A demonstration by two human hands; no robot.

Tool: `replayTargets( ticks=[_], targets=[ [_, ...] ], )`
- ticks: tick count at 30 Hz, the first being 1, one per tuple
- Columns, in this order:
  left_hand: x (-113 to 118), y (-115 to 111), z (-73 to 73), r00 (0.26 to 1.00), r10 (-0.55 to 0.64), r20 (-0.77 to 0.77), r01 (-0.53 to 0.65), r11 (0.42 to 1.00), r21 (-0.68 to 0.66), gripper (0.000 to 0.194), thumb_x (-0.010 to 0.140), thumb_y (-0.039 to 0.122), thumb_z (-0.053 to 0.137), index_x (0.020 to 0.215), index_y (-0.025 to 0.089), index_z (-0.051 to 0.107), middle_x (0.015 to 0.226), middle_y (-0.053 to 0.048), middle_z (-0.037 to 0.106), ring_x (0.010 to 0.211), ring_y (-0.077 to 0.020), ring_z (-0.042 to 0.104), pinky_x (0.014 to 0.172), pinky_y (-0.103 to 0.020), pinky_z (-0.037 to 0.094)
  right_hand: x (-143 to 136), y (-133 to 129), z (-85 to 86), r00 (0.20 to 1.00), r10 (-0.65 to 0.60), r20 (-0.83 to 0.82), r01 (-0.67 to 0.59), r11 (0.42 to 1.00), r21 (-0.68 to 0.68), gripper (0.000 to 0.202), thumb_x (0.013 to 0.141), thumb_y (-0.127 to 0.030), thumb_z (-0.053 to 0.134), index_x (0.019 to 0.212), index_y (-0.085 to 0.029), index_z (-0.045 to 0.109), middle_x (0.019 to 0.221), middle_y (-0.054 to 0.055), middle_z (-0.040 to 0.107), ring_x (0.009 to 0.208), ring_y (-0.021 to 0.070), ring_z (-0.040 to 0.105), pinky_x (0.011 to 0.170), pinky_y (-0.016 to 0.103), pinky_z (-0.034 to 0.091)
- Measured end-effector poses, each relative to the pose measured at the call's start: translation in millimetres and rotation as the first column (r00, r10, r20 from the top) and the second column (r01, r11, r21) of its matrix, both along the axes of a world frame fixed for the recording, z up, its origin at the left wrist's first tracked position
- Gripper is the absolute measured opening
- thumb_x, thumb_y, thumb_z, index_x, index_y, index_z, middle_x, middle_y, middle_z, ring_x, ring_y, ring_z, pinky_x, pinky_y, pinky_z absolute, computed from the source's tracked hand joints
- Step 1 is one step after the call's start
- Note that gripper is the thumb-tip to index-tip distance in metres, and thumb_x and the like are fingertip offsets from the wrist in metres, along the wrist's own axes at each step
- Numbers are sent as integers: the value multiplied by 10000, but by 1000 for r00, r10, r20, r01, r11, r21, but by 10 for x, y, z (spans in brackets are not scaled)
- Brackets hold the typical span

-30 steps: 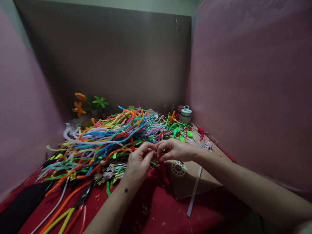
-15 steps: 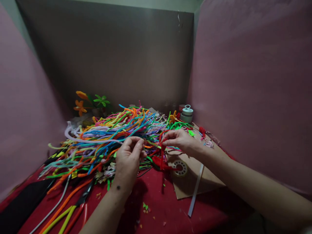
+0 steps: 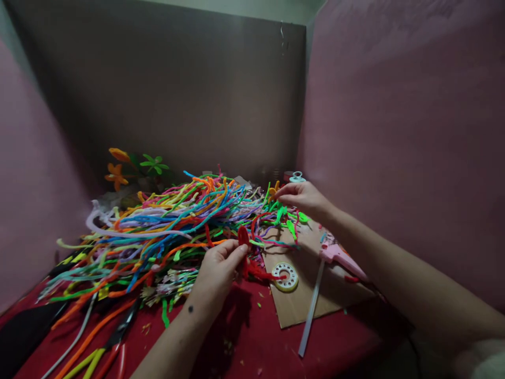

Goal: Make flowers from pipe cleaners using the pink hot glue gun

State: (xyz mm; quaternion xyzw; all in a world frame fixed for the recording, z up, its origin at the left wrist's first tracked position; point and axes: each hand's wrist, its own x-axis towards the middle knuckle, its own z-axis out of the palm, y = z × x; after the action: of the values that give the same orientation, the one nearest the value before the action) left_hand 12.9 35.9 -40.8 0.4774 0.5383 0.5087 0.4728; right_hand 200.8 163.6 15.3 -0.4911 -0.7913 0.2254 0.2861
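My left hand (image 3: pixel 219 263) is closed in front of the pile, thumb and fingers pinching a red pipe cleaner loop (image 3: pixel 243 237). The loop stands upright above the fingertips. Fuzzy red pieces (image 3: pixel 260 273) extend to the right below it, reaching the tape roll (image 3: pixel 290 288); whether they join the loop is unclear. My right hand (image 3: pixel 302 197) hovers over the back right, thumb and index finger stretched out and slightly apart. Its fingertips are beside an orange pipe cleaner flower (image 3: pixel 272 192) and green pieces (image 3: pixel 281 213). I see nothing held in it.
A large pile of colourful pipe cleaners (image 3: pixel 177 221) covers the left and middle. Cardboard (image 3: pixel 335 295) lies at right with a pink glue gun (image 3: pixel 343 258) and its glue stick (image 3: pixel 311 310). Yellow and red handles (image 3: pixel 94 360) show at lower left. Orange flowers (image 3: pixel 115 176) stand behind.
My right hand has left the red pipe cleaner and moved back to the green pieces. My left hand has moved right and now holds the red loop. The glue gun has come into view.
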Motion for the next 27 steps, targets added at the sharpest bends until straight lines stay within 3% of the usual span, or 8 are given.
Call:
replayTargets(
  ticks=[4, 6, 9, 15, 21, 27],
  targets=[
    [4, -1, 16, 1000, 16, -11, -16, 1000, -14, 259, 672, 401, 616, 677, 148, 561, 475, 55, 469, 410, -68, 371, 417, -186, 268, 267, 507, -70, 950, -119, 289, 134, 990, -32, 124, 769, -183, 615, 812, -81, 669, 778, 56, 657, 737, 178, 612, 646, 263, 476],
    [31, -10, 17, 999, 14, -39, -13, 1000, 15, 262, 665, 396, 620, 622, 151, 536, 475, 62, 441, 420, -62, 353, 418, -182, 259, 327, 657, -189, 903, -134, 409, 173, 983, -59, 203, 844, -273, 562, 968, -119, 607, 948, 43, 628, 805, 173, 612, 689, 324, 511],
    [53, -12, 1, 997, 7, -76, -3, 998, 58, 274, 674, 397, 613, 590, 157, 514, 491, 62, 428, 440, -64, 340, 425, -184, 262, 368, 790, -341, 831, -191, 523, 246, 969, -37, 270, 868, -290, 530, 1109, -167, 542, 1118, 69, 567, 945, 199, 584, 777, 380, 498],
    [37, 16, -43, 994, 28, -109, -21, 998, 65, 274, 678, 413, 607, 593, 168, 519, 493, 57, 423, 433, -76, 329, 410, -196, 253, 439, 930, -448, 742, -187, 643, 286, 957, -52, 288, 864, -285, 537, 1127, -167, 533, 1132, 76, 560, 960, 205, 580, 785, 387, 495],
    [28, -7, -39, 984, 11, -178, 7, 995, 99, 228, 723, 371, 572, 628, 165, 551, 565, 29, 480, 523, -106, 409, 485, -207, 334, 409, 968, -496, 692, -150, 706, 261, 964, -51, 287, 869, -288, 528, 1130, -167, 530, 1132, 76, 560, 956, 202, 580, 786, 392, 495],
    [28, -6, -32, 976, 31, -215, -7, 994, 109, 226, 729, 355, 560, 603, 168, 540, 546, 37, 462, 504, -99, 392, 474, -205, 324, 402, 946, -341, 661, -243, 710, 315, 949, 31, 299, 864, -283, 538, 1133, -152, 530, 1141, 90, 554, 967, 208, 577, 797, 393, 491]
  ],
)
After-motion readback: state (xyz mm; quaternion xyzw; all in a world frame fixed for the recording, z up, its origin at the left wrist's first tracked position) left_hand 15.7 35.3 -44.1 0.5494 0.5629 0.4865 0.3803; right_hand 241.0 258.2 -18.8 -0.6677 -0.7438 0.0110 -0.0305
